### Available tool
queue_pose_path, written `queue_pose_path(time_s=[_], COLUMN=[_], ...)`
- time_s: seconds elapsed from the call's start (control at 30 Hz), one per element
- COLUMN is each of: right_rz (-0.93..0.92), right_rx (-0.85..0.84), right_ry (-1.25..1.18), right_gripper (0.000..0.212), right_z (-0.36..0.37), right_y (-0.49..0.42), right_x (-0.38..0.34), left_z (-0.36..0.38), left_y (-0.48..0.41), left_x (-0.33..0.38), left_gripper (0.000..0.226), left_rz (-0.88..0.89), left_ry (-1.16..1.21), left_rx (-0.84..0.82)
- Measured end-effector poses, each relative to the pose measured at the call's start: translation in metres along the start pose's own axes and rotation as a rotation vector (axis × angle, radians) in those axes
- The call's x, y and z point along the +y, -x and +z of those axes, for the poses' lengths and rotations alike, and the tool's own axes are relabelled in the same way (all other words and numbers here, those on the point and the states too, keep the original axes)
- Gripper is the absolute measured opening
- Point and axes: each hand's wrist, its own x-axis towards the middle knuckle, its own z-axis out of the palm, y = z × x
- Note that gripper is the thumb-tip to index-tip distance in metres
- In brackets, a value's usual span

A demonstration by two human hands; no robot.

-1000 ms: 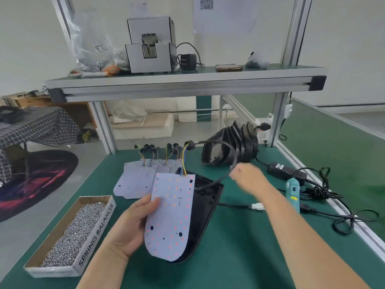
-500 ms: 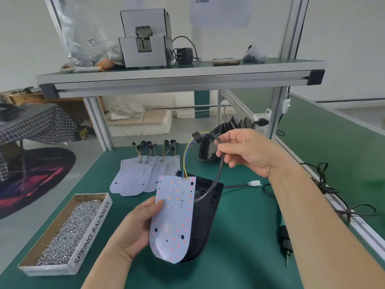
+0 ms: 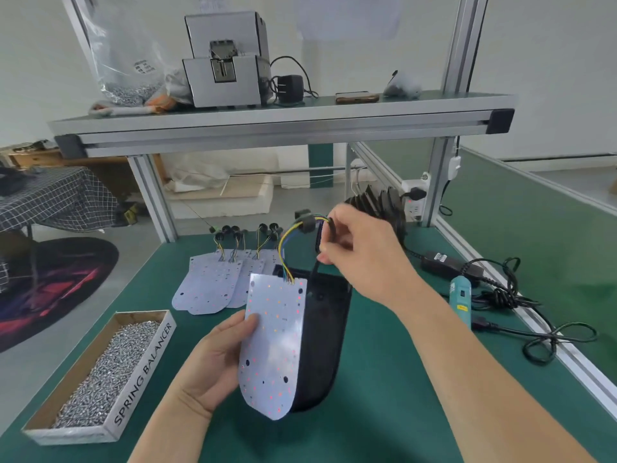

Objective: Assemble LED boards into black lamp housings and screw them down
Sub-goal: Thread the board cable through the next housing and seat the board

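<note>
Over the near middle of the counter (image 3: 384,416), the left hand (image 3: 213,365) grips the LED board (image 3: 272,345) by its left edge, its right edge against the black housing (image 3: 324,345). The right hand (image 3: 360,248) pinches the black cable (image 3: 315,270) above the housing's far end. Draw the slack through gently, without straining the coloured wires (image 3: 283,248), before seating the board flat.

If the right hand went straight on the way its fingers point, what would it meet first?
Likely the black grommet on the coloured wires, just left of the right hand, whose fingers pinch the black cable. Depth is hard to judge.
</note>
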Motion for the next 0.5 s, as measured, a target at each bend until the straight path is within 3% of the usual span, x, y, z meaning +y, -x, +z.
queue_pose_path(time_s=[0.13,0.23,0.3,0.37,0.43,0.5], right_rz=[0.017,-0.153,-0.145,0.053,0.248,0.238], right_rx=[-0.250,-0.276,-0.276,-0.310,-0.373,-0.333], right_ry=[0.208,0.627,0.685,0.443,0.002,-0.151], right_gripper=[0.013,0.009,0.014,0.026,0.042,0.052], right_z=[0.010,0.021,0.025,0.013,-0.010,-0.033], right_y=[0.012,0.019,0.022,0.021,0.022,0.021], right_x=[0.021,0.028,0.032,0.034,0.032,0.028], left_z=[0.000,0.005,0.006,0.003,-0.001,-0.005], left_y=[-0.002,-0.003,-0.003,-0.002,0.000,0.002], left_x=[0.005,0.001,-0.004,-0.007,-0.008,-0.009], left_gripper=[0.039,0.037,0.035,0.037,0.039,0.039], left_rz=[0.028,0.000,-0.006,-0.013,-0.027,-0.038], left_ry=[0.034,-0.014,-0.025,-0.035,-0.040,-0.040], left_rx=[-0.006,-0.021,-0.006,0.012,0.023,0.027])
